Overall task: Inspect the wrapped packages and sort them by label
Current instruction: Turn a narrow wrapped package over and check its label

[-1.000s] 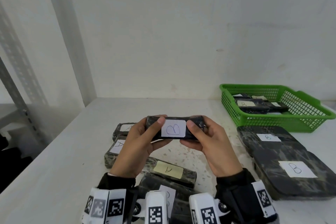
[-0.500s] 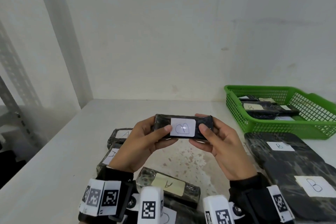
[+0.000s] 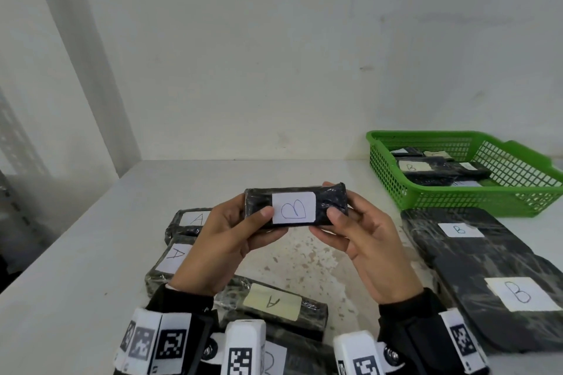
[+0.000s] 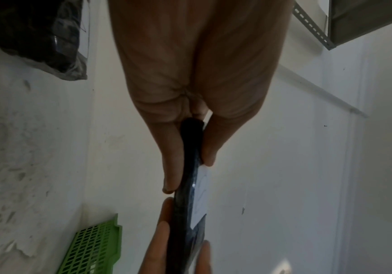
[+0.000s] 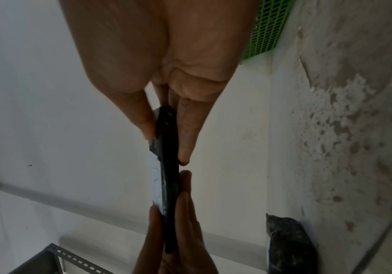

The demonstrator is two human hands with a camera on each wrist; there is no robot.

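A small black wrapped package with a white label marked B is held above the table, label toward me. My left hand pinches its left end, thumb on the front beside the label. My right hand pinches its right end the same way. The left wrist view shows the package edge-on between thumb and fingers, and so does the right wrist view, where the package runs on to the other hand. A green basket at the back right holds several B packages.
Two large flat B packages lie at the right in front of the basket. Three A packages lie at the left and under my hands. Another package lies at the near edge. A white wall closes the back.
Both hands keep their hold on the B package and have raised it slightly, its label now facing me more squarely. My view has drifted a little.
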